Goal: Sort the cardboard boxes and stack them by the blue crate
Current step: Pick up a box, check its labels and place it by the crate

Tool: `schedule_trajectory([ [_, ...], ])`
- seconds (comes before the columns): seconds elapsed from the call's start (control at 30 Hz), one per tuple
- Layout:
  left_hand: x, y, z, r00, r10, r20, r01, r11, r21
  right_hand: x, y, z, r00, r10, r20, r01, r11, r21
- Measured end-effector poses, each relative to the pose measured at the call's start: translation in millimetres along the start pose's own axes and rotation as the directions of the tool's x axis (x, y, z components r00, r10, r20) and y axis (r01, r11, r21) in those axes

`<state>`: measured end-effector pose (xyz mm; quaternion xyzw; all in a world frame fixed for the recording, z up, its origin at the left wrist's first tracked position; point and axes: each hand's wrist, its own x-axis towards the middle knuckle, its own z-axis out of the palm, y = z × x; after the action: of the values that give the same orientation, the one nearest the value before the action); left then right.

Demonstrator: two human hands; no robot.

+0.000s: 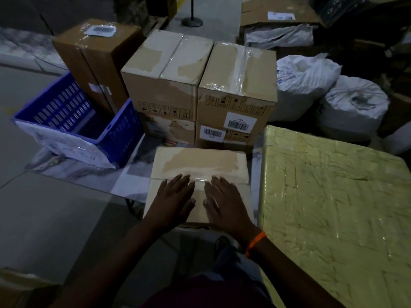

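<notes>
— how many boxes did you count from where you stood?
— six shut ones. the nearest box (198, 165) sat low right in front of the person, just short of the stack. behind it four pale boxes made a block, two on two: the upper left box (164, 70), the upper right box (240, 72), the lower left box (171, 132) and the lower right box (235, 138). the sixth, a tall brown box (95, 58), stood behind the blue crate (66, 107) (touching it or just apart, i couldn't tell).
— and the hands?
— two, both laid flat on top of the nearest box, palms down, fingers straight and a little spread. the left hand (173, 201) and the right hand (224, 203) lay side by side across the tape seam, curled round nothing. one orange band (255, 243) was on the right wrist.
— only the one crate?
— one, just left of the stack, with a white sheet (66, 145) hanging over its near wall.
— anything else?
— one big yellow-green package (333, 196) just right of the nearest box. two white sacks (304, 85) lay beyond it. a third sack (278, 36) lay by one open carton (262, 12) farther back.
</notes>
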<state>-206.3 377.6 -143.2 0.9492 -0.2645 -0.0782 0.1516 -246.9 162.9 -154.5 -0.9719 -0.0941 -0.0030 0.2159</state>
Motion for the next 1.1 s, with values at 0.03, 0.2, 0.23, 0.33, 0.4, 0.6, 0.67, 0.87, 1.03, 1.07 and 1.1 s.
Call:
schedule_trajectory([
  [0.03,-11.6,-0.4,2.2,1.000,0.026,-0.003,-0.026,1.000,-0.008,-14.7,1.8,3.5,0.999,-0.023,-0.048,0.023,1.000,-0.004],
  [0.2,-45.7,-9.8,18.8,0.993,0.112,-0.021,-0.112,0.993,0.026,-52.0,10.5,17.1,0.998,-0.026,-0.063,0.021,0.997,-0.079],
  [0.23,-46.5,-10.3,20.4,0.993,0.116,-0.022,-0.116,0.993,0.028,-53.1,10.5,17.0,0.998,-0.021,-0.064,0.016,0.997,-0.080],
  [0.33,-44.5,-8.3,22.8,0.994,0.109,-0.021,-0.108,0.993,0.040,-55.1,7.9,15.9,0.999,0.001,-0.038,-0.004,0.997,-0.078],
  [0.4,-44.8,-7.9,24.6,0.994,0.107,-0.012,-0.106,0.993,0.057,-55.6,6.9,15.4,1.000,0.016,-0.022,-0.018,0.997,-0.074],
  [0.6,-46.8,-7.3,22.6,0.992,0.122,-0.037,-0.119,0.991,0.064,-59.8,2.0,11.3,0.999,0.044,-0.012,-0.045,0.997,-0.064],
  [0.67,-51.1,-8.7,24.9,0.994,0.101,-0.051,-0.098,0.994,0.051,-67.1,0.7,10.6,0.997,0.076,-0.029,-0.078,0.995,-0.067],
  [0.87,-79.4,-28.6,29.3,0.990,0.033,-0.139,-0.040,0.998,-0.048,-101.9,6.6,13.2,0.856,0.456,-0.245,-0.380,0.875,0.299],
  [1.03,-80.7,-33.0,32.9,0.985,-0.012,-0.169,-0.021,0.982,-0.189,-100.4,7.3,-6.7,0.764,0.641,-0.075,-0.466,0.628,0.624],
  [1.07,-78.0,-29.7,33.0,0.985,-0.006,-0.174,-0.028,0.981,-0.191,-98.4,7.0,-12.7,0.760,0.644,-0.087,-0.448,0.617,0.646],
  [1.1,-75.2,-25.1,32.3,0.983,0.000,-0.184,-0.037,0.979,-0.202,-96.2,7.1,-18.8,0.754,0.650,-0.099,-0.438,0.609,0.661],
])
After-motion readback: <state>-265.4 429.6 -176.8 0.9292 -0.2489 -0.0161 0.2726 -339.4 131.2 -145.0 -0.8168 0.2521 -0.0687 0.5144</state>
